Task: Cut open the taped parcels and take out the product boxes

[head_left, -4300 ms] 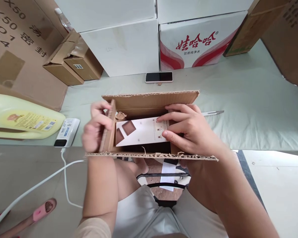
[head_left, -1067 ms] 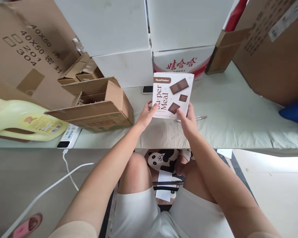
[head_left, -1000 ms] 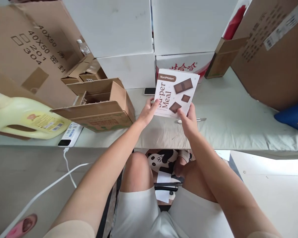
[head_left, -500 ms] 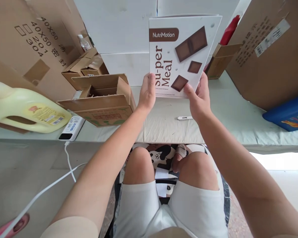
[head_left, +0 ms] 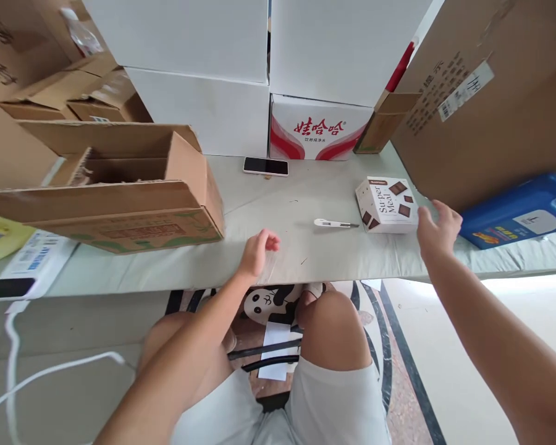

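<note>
The white and brown Su-per Meal box (head_left: pixel 391 207) lies on the table at the right, its printed face up. Just off its right side is my right hand (head_left: pixel 438 228), open, thumb and fingers apart, holding nothing. My left hand (head_left: pixel 261 252) hovers near the table's front edge, fingers loosely curled together with nothing visible in them. Between the hands lies a white utility knife (head_left: pixel 336 224) with its blade out, its tip close to the box.
An open cardboard carton (head_left: pixel 152 216) stands at the left. A phone (head_left: pixel 265 166) lies before stacked white boxes (head_left: pixel 204 111) and a red-and-white carton (head_left: pixel 319 127). A blue bottle (head_left: pixel 519 213) lies at the right against a large cardboard box (head_left: pixel 472 117). A white power bank (head_left: pixel 32 266) sits far left.
Both hands have let go of the Su-per Meal box, which now rests on the table at the right. My left hand has drawn back toward the front edge. The view has shifted right.
</note>
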Motion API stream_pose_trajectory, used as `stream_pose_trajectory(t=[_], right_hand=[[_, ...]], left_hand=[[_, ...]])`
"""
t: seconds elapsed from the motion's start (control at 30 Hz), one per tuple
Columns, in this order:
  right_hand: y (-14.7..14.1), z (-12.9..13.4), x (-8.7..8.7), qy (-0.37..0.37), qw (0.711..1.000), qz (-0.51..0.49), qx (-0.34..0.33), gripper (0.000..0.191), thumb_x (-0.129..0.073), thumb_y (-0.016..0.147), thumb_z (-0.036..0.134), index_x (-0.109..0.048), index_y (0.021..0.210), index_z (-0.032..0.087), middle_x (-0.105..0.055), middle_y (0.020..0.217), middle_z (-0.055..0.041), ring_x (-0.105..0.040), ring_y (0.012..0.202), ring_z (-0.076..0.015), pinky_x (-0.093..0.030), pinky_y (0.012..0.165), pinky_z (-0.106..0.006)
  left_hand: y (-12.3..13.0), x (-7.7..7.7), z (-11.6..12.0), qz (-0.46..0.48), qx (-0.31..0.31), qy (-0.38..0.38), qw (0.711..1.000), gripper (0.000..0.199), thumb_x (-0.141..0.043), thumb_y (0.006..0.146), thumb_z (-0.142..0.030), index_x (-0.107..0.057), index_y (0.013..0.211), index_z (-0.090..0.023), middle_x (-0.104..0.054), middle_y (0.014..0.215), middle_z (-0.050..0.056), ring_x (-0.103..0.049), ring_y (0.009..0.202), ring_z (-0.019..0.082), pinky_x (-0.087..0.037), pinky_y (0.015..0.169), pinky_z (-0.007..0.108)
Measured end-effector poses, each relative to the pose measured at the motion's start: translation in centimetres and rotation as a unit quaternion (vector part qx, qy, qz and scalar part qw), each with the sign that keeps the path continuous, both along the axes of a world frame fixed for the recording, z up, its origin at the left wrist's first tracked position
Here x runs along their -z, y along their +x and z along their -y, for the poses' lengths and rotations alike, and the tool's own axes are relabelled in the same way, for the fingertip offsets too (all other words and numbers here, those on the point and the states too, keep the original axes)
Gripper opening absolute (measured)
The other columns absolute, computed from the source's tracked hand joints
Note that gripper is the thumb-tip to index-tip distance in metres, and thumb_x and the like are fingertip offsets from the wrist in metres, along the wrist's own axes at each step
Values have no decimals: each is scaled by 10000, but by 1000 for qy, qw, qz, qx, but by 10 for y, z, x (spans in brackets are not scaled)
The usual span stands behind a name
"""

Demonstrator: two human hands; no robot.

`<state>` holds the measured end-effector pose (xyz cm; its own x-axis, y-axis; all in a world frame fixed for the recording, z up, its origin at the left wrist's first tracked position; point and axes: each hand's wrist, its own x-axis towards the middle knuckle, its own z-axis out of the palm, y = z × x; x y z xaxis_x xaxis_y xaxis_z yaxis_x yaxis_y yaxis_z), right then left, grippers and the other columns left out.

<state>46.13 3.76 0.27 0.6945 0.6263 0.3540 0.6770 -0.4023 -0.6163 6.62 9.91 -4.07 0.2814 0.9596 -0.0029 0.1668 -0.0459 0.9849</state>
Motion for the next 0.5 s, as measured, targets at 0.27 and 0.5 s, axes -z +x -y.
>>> stream_pose_trajectory(t=[0.27, 0.5], right_hand=[[-34, -24, 21, -217, 968, 102, -69, 517, -523, 878, 533, -623, 1298, 249, -403, 1485, -183, -470, 1387, -381, -432, 1113, -597], [12, -108, 28, -199, 969, 122, -74, 663, -562, 813, 481, -551, 1409, 191, -409, 1472, -211, -587, 1253, -343, -425, 1146, -565]], left_hand=[[-16, -8, -7, -16, 54, 60, 997, 505, -303, 948, -517, -611, 682, -217, -640, 608, 29, -614, 644, 185, -492, 669, 338], [17, -5, -22, -60, 148, 127, 979, 475, -235, 980, -468, -433, 619, -231, -525, 569, 13, -519, 589, 169, -371, 608, 311]])
